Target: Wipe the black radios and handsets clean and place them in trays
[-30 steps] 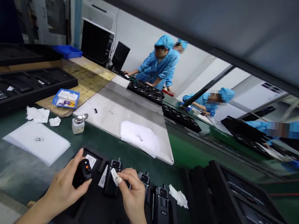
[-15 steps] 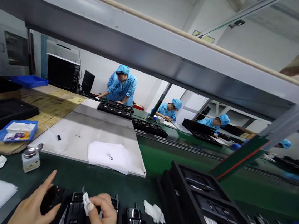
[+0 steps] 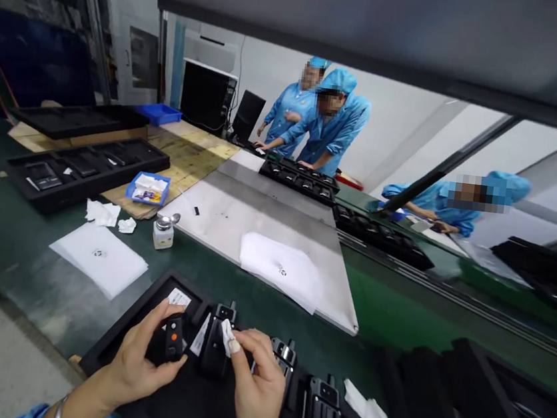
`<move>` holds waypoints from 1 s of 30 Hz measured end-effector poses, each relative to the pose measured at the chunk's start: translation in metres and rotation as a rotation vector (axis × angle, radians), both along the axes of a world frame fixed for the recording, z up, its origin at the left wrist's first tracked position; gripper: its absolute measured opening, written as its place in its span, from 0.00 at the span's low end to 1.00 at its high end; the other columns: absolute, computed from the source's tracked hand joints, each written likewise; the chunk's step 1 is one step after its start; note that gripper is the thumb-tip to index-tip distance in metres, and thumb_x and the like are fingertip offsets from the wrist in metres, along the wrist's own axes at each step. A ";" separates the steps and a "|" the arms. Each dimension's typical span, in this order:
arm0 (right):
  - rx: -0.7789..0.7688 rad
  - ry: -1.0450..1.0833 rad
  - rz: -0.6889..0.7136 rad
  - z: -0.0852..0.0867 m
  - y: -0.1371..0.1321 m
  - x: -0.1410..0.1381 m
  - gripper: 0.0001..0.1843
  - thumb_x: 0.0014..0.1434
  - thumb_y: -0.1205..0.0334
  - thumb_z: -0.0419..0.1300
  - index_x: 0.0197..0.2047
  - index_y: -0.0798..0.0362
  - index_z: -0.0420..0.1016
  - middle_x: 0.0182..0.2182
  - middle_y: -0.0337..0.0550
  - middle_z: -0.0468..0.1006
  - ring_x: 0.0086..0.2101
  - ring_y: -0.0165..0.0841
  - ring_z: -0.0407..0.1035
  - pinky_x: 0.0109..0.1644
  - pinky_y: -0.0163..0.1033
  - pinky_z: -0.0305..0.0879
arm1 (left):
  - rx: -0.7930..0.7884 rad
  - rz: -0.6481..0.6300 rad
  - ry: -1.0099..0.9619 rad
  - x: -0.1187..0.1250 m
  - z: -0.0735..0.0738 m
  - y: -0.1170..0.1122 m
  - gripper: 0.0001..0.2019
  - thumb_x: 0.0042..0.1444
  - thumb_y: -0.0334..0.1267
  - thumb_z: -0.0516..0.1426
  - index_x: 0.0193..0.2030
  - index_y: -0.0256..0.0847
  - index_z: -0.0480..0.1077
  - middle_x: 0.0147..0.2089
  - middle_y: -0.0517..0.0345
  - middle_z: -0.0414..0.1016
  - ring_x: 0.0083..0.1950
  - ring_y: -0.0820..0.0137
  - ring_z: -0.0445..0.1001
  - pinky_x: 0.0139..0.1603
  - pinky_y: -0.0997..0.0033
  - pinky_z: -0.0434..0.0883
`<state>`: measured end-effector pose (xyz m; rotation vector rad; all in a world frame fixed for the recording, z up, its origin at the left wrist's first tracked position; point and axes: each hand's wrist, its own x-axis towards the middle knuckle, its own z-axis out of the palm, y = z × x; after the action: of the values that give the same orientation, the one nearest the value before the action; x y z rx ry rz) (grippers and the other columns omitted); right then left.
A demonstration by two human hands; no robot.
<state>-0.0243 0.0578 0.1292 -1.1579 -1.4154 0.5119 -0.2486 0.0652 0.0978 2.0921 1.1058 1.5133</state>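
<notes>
My left hand [image 3: 138, 357] grips a black handheld radio [image 3: 174, 338] by its sides, its end with an orange button facing me. Between the thumb and fingers of my right hand [image 3: 258, 384] is a folded white tissue [image 3: 227, 335], close to the held radio. Below both hands lies a black foam tray [image 3: 110, 337]. In its slots sit several black radios with stub antennas, among them one radio [image 3: 324, 415] at the right and another radio [image 3: 214, 356] behind the tissue. A white label [image 3: 178, 297] shows in the tray's far corner.
A pump bottle [image 3: 163, 235], white bags [image 3: 102, 257] and crumpled tissues [image 3: 103, 213] lie left. Beyond are a small blue tray [image 3: 136, 189] and a white board [image 3: 229, 203]. Stacked foam trays [image 3: 439, 388] stand right, beside a loose tissue [image 3: 370, 414]. Co-workers in blue work across the bench.
The view has swung left and down, showing more of the foam tray. The radio in my left hand has turned so its orange-button end shows. My right hand still pinches the tissue.
</notes>
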 end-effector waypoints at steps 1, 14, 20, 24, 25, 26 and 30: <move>-0.002 -0.010 0.002 -0.001 0.000 -0.002 0.05 0.63 0.64 0.63 0.39 0.49 0.81 0.33 0.41 0.77 0.37 0.34 0.71 0.43 0.39 0.67 | -0.007 -0.012 0.003 -0.001 0.000 0.000 0.46 0.56 0.30 0.63 0.75 0.46 0.42 0.59 0.43 0.75 0.58 0.58 0.76 0.57 0.53 0.77; -0.083 -0.024 -0.002 -0.016 0.007 -0.011 0.05 0.63 0.65 0.63 0.41 0.48 0.81 0.34 0.40 0.76 0.38 0.33 0.71 0.44 0.40 0.66 | -0.086 -0.088 0.032 -0.002 0.001 0.005 0.45 0.57 0.34 0.64 0.75 0.41 0.43 0.62 0.40 0.73 0.61 0.57 0.74 0.63 0.55 0.73; -0.078 -0.007 -0.005 -0.011 0.006 -0.014 0.05 0.62 0.65 0.64 0.40 0.50 0.82 0.33 0.42 0.77 0.38 0.34 0.71 0.46 0.42 0.67 | -0.093 -0.074 0.032 -0.002 0.008 0.007 0.43 0.57 0.34 0.63 0.75 0.41 0.45 0.62 0.42 0.73 0.61 0.58 0.75 0.62 0.58 0.74; -0.071 -0.025 0.000 -0.009 0.005 -0.016 0.05 0.62 0.64 0.63 0.40 0.50 0.82 0.33 0.42 0.77 0.37 0.35 0.71 0.49 0.46 0.67 | -0.082 -0.069 0.028 -0.001 0.009 0.008 0.43 0.58 0.35 0.63 0.75 0.42 0.45 0.61 0.43 0.74 0.60 0.58 0.76 0.61 0.57 0.75; -0.067 -0.025 0.004 -0.009 0.004 -0.016 0.05 0.62 0.65 0.64 0.40 0.49 0.82 0.33 0.41 0.77 0.37 0.35 0.71 0.49 0.46 0.67 | -0.078 -0.069 0.027 -0.001 0.009 0.009 0.43 0.58 0.35 0.63 0.75 0.42 0.45 0.61 0.43 0.74 0.60 0.58 0.76 0.61 0.58 0.75; -0.060 -0.021 0.009 -0.009 0.004 -0.016 0.06 0.62 0.65 0.64 0.41 0.49 0.82 0.33 0.41 0.77 0.37 0.35 0.71 0.49 0.46 0.67 | -0.078 -0.071 0.025 -0.001 0.009 0.009 0.43 0.58 0.35 0.63 0.75 0.42 0.45 0.62 0.43 0.74 0.60 0.58 0.76 0.61 0.58 0.75; -0.020 -0.005 0.028 0.000 0.004 -0.018 0.08 0.61 0.67 0.63 0.42 0.47 0.82 0.32 0.40 0.77 0.36 0.34 0.71 0.48 0.46 0.67 | -0.103 -0.080 0.022 0.000 0.008 0.009 0.43 0.58 0.36 0.63 0.75 0.42 0.45 0.63 0.43 0.73 0.61 0.58 0.74 0.62 0.57 0.74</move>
<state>-0.0419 0.0618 0.1295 -1.1574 -1.4358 0.5438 -0.2486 0.0742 0.1053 2.0626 1.0705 1.3707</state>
